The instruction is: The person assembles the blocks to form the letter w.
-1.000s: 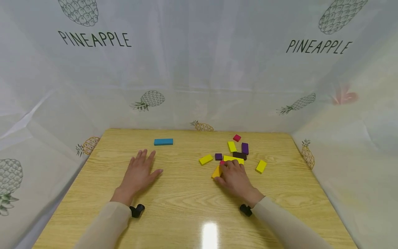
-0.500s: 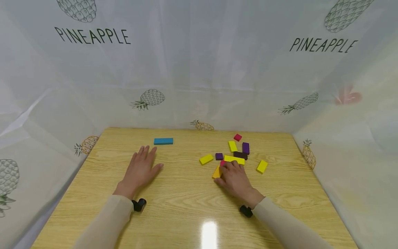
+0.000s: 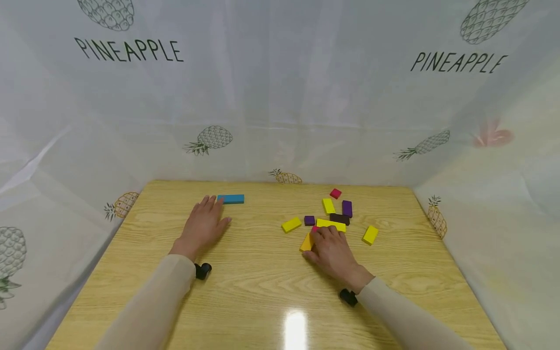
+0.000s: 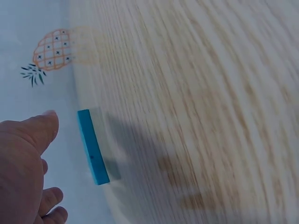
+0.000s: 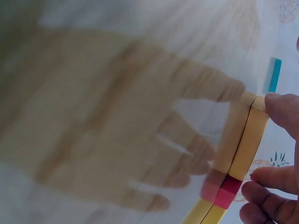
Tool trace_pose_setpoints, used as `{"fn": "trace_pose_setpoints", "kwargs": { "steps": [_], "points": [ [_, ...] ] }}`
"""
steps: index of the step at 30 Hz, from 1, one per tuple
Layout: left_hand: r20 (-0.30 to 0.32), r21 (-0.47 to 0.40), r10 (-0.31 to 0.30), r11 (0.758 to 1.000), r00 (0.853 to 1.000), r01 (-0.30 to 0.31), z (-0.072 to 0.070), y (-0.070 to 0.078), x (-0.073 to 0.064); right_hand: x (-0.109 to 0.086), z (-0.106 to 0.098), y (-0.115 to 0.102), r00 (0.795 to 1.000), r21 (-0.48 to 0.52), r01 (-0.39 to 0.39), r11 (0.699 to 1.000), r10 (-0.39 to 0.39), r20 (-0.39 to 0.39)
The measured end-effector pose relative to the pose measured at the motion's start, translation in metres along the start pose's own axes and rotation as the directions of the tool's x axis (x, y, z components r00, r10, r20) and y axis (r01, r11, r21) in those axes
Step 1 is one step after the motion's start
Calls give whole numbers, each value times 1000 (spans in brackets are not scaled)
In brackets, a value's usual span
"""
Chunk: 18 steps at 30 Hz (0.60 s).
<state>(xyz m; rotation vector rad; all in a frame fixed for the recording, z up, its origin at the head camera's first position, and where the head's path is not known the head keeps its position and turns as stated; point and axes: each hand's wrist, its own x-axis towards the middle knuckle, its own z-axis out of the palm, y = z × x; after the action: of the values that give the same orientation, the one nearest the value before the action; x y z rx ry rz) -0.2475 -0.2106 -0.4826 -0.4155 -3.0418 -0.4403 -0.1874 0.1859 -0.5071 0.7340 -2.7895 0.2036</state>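
In the head view my left hand (image 3: pixel 202 224), fingers extended, reaches to the left end of a blue block (image 3: pixel 232 199). In the left wrist view its thumb appears apart from that blue block (image 4: pixel 93 148). My right hand (image 3: pixel 334 250) holds an orange block (image 3: pixel 306 242) flat on the table, thumb at the near end and fingers towards the far end. A small red block (image 5: pixel 228 191) touches the orange block (image 5: pixel 250 142) in the right wrist view, with a long yellow block (image 3: pixel 331 225) beyond it. Right fingers partly cover the red and orange blocks.
Around the right hand lie a dark brown block (image 3: pixel 339 218), two purple blocks, several yellow blocks and another red block (image 3: pixel 335 193). All are on a wooden table (image 3: pixel 253 277). A pineapple-print curtain (image 3: pixel 280 97) borders its back and sides.
My left hand has moved forward and slightly right, up to the blue block. The right hand stays at the orange block, and the blocks appear unmoved.
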Motion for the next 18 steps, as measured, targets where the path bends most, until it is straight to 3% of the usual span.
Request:
{"fn": "trace_pose_setpoints", "kwargs": {
  "steps": [5,18],
  "points": [
    [5,-25,-5,1000,1000,5,1,3,1,4,1,0,1000,-8,-12,1000,12,3],
    [17,6,3,1000,1000,-3,3,1,5,9,3,2,1000,10,-11,1000,11,15]
  ]
}}
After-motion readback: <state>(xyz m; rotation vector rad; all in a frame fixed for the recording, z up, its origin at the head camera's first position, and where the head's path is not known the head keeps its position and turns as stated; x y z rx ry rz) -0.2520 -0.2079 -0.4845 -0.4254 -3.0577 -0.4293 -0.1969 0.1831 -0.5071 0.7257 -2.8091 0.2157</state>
